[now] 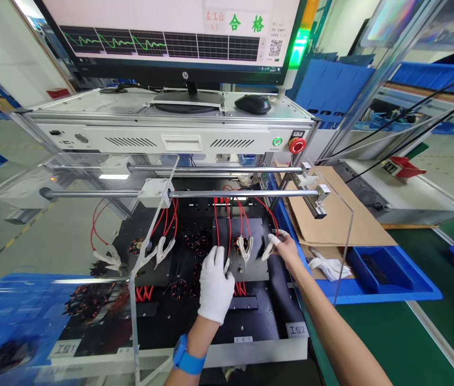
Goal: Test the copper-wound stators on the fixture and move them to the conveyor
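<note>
My left hand (215,287), in a white glove with a blue watch at the wrist, is closed over the black fixture plate. Red wires (217,228) run down into its fingers, and most of the test clip there is hidden. My right hand (285,249), with white covers on some fingertips, pinches a white test clip (267,250) on red wires at the plate's right side. Between my hands another white clip (245,249) sits at a small wound motor stator (238,244). More stators (178,288) lie left of my left hand.
A clear guard panel (133,300) on steel rails (227,193) covers the left station, where more clips (164,250) hang. A monitor (186,53) stands behind on the tester. To the right are cardboard (331,203), a blue tray (395,289) and a glove (329,266).
</note>
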Available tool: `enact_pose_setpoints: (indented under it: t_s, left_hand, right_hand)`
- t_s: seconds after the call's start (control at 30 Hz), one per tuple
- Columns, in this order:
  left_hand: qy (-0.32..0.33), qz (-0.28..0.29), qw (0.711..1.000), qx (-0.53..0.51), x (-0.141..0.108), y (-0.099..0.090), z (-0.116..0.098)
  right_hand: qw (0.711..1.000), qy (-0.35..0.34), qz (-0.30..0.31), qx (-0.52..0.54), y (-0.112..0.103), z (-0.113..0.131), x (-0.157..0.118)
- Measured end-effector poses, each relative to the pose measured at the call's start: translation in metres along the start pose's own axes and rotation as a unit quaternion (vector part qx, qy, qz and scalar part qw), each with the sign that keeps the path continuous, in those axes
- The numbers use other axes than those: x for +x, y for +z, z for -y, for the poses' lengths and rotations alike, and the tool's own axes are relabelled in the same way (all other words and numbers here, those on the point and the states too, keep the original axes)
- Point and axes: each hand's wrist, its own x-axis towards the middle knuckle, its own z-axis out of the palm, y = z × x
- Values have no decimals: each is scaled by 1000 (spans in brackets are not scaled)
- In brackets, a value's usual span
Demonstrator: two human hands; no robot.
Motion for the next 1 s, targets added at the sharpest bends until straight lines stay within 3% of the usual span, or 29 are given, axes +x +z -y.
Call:
enact_pose_setpoints:
  t_s: [0.07,0.13,0.2,0.27,0.33,0.4,0.5,0.57,0.6,0.67,0.77,0.83,0.87,0.9,0.97,1.0]
  left_hand:
    - [-71,18,997,28,-3,4,4]
    - [-110,47,993,22,-1,9,10]
    - [-137,67,988,-1,4,10,16]
    - [-164,62,983,-46,12,6,21]
    - [-190,36,969,-156,20,0,24]
    - [-223,-4,913,-341,29,-3,23]
    - [-288,-63,746,-596,43,1,15]
    - [-315,-88,660,-676,50,4,11]
    - [-323,-93,637,-694,53,6,11]
    - [-327,-94,618,-709,58,8,12]
    - [-326,-89,621,-708,63,12,14]
    - [-321,-82,643,-690,60,13,7]
    - [-316,-82,675,-662,54,10,0]
    - [-303,-83,724,-614,46,3,-8]
    - [-239,-87,854,-454,25,-26,-20]
    - [-160,-78,919,-351,13,-50,-21]
  right_hand:
    - [989,-93,-62,-92,-1,4,-9]
    - [953,-221,-67,-196,6,14,-24]
    - [892,-344,38,-293,18,27,-40]
    - [807,-437,164,-360,31,38,-49]
    - [743,-499,215,-392,42,43,-50]
    - [719,-534,209,-393,49,42,-45]
    - [721,-555,184,-373,52,37,-39]
    - [724,-559,179,-363,52,34,-38]
    - [725,-559,179,-361,51,33,-38]
    - [729,-555,180,-359,51,34,-39]
    - [735,-547,184,-357,54,36,-38]
    - [736,-543,187,-358,56,38,-39]
    - [738,-541,184,-359,56,39,-42]
    - [743,-537,174,-359,53,40,-46]
    - [767,-526,124,-346,43,42,-62]
    - [785,-517,87,-330,34,41,-73]
